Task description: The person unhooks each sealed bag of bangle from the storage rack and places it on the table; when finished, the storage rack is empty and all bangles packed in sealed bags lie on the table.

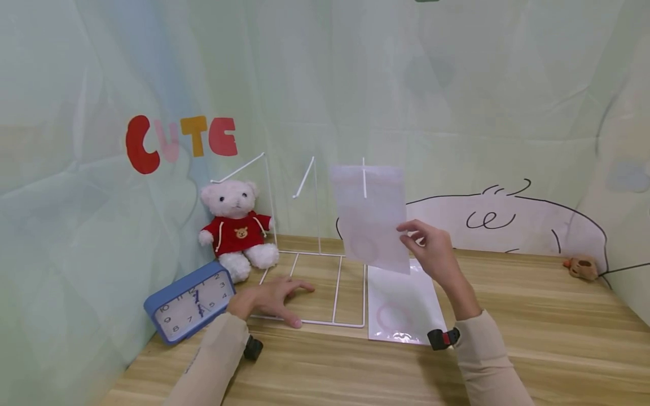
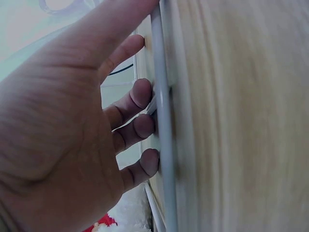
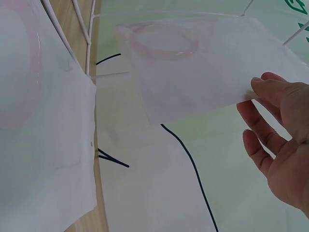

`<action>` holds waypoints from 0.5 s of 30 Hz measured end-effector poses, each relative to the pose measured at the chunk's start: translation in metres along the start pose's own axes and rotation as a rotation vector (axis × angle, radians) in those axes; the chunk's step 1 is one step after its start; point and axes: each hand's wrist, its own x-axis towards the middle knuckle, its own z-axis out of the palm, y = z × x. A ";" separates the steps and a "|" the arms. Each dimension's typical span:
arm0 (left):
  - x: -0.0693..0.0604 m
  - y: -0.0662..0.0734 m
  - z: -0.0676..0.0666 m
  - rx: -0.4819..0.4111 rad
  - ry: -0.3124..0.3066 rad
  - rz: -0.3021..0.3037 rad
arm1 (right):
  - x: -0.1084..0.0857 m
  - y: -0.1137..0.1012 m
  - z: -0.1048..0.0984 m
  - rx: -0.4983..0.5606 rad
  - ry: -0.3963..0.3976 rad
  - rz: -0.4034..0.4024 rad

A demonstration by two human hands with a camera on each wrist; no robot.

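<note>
Right hand (image 1: 429, 248) holds up a thin white sheet (image 1: 373, 223) by its right edge, thumb and index clamped on it; right wrist view shows the pinch clearly, other fingers loosely bent. Sheet is by the right prong of the white wire rack (image 1: 325, 323); head view has the prong overlapping its top, can't tell if hooked on. Pink ring on the sheet is plain in right wrist view, faint from the head. Second sheet (image 1: 406, 299), glossy, also pink-ringed, lies flat on the surface (image 1: 533, 321) just right of the rack base.

Left hand (image 1: 276, 299) is over the rack base, fingers apart, gripping nothing. Left wrist view adds fingertips right beside a rack bar; contact unclear.

Only head view gets the blue clock (image 1: 190, 301) and the whole red-shirted teddy bear (image 1: 236, 225); left wrist catches just its fur and shirt.
</note>
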 end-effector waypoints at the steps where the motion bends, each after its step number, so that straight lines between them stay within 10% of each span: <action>1: 0.000 0.000 0.000 0.001 0.000 -0.001 | 0.000 0.000 0.000 -0.001 0.002 0.004; 15: 0.000 0.001 -0.001 -0.003 -0.004 -0.002 | 0.000 -0.003 -0.002 -0.020 0.050 -0.008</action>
